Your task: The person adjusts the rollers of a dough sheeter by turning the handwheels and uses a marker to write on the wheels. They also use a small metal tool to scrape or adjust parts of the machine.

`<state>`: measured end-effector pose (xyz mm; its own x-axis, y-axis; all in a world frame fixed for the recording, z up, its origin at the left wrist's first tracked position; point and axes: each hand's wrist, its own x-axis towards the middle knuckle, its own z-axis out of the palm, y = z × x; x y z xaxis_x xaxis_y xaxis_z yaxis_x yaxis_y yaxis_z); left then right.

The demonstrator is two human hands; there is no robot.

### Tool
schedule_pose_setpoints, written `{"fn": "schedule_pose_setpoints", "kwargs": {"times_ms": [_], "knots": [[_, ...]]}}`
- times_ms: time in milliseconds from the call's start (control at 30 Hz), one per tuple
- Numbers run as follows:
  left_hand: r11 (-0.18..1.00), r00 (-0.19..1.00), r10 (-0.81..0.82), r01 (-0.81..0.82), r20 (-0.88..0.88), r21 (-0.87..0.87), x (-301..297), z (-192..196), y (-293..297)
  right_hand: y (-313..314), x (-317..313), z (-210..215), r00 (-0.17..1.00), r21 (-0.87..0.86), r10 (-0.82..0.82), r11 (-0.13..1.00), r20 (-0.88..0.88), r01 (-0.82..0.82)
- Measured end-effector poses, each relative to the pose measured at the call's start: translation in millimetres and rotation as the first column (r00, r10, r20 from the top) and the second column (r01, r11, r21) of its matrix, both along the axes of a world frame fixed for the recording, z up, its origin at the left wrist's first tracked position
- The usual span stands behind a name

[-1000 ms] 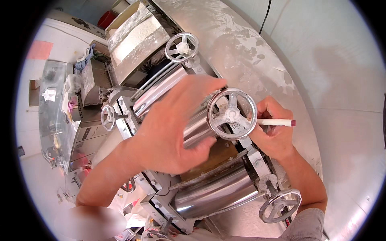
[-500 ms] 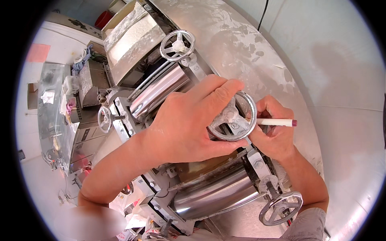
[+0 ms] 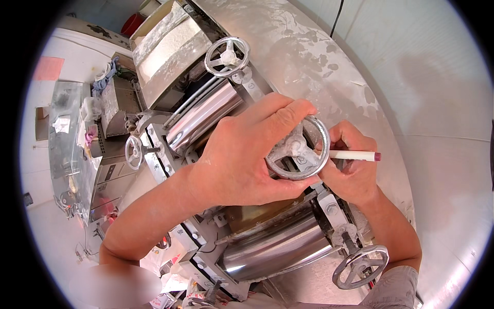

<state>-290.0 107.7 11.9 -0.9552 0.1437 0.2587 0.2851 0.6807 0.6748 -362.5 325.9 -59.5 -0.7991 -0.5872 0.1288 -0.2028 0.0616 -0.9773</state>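
My left hand (image 3: 239,159) is wrapped over a metal handwheel (image 3: 296,147), with its fingers along the far rim and the thumb at the near side. Just to the right of that wheel, my right hand (image 3: 358,177) grips a marker pen (image 3: 354,155) with a white barrel and a dark red end. The pen lies roughly level, its other end hidden behind the wheel rim and fingers. Below my left hand is a shiny steel roller (image 3: 278,247) of the machine, and a second roller (image 3: 206,113) shows beyond it.
Further handwheels stand at the near right (image 3: 360,267), far side (image 3: 227,56) and left (image 3: 135,152). A flour-dusted hopper (image 3: 170,44) is at the far left. A metal surface (image 3: 303,46) with pale smears runs along the right, beside a light wall (image 3: 442,103).
Very little differs. My left fingertips sit slightly further right on the handwheel, while my right hand keeps its hold on the marker pen.
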Motion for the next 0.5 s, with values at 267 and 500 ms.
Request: {"fn": "schedule_pose_setpoints", "kwargs": {"times_ms": [267, 500], "knots": [[1.000, 0.996, 0.000, -0.001, 0.089, 0.015, 4, 4, -1, -2, 1, 3, 0.999, -0.005, 0.010, 1.000, -0.038, -0.010], [0.998, 0.974, -0.050, 0.055, 0.221, -0.017, 7, 15, -10, -3, 2, -2, 0.995, -0.010, 0.009, 1.000, -0.099, -0.010]]}}
